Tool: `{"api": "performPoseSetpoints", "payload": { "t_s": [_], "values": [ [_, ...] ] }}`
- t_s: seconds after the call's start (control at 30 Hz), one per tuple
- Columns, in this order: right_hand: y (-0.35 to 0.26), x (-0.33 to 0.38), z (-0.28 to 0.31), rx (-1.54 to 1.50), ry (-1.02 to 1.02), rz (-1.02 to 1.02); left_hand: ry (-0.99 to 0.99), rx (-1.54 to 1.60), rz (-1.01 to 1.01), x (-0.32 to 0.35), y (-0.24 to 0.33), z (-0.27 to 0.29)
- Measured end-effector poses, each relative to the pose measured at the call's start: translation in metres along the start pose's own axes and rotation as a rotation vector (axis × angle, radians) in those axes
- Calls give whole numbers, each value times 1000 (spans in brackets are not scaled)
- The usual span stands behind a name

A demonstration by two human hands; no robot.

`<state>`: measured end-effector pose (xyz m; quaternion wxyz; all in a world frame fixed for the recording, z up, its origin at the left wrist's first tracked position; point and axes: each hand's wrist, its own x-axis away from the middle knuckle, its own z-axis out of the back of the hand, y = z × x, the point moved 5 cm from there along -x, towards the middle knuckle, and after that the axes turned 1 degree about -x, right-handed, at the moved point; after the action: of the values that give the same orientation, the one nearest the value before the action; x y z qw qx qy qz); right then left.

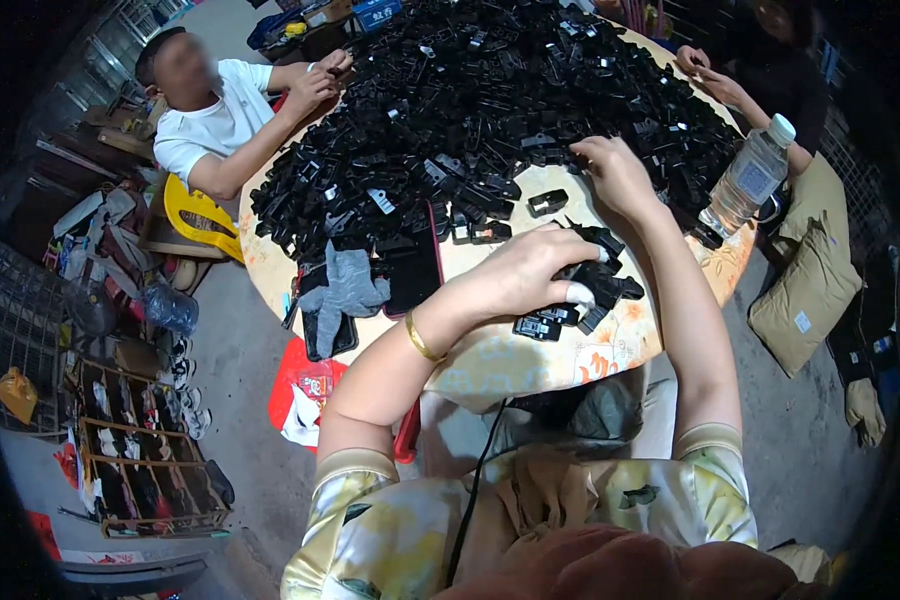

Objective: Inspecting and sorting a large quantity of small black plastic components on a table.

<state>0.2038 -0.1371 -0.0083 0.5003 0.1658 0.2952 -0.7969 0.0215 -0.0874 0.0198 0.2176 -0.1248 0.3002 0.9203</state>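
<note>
A large heap of small black plastic parts (450,110), some with shiny metal pieces, covers most of the round table. My left hand (520,272), with a gold bangle on the wrist and white wrapping on the thumb and a fingertip, curls over a small cluster of black clip-like parts (602,290) near the table's front. Its fingers are closed around some of them. Farther up, my right hand (620,178) reaches to the near edge of the heap, its fingers loosely bent and apart, fingertips beside the parts. One loose part (547,203) lies between the hands and the heap.
A dark phone (413,270) and a grey glove (346,285) over another dark device lie left of my hands. A clear bottle (750,175) stands at the table's right. Two people sit across, left and right. A red stool (288,385) is below the table's left edge.
</note>
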Motion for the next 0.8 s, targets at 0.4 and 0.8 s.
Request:
{"api": "performPoseSetpoints", "payload": {
  "t_s": [0.4, 0.8],
  "values": [
    [-15, 7, 4, 47, -92, -151, 236, -311, 434, -21, -69, 6],
    [-68, 6, 34, -515, 158, 74, 598, 1047, 548, -1, -80, 23]
  ]
}}
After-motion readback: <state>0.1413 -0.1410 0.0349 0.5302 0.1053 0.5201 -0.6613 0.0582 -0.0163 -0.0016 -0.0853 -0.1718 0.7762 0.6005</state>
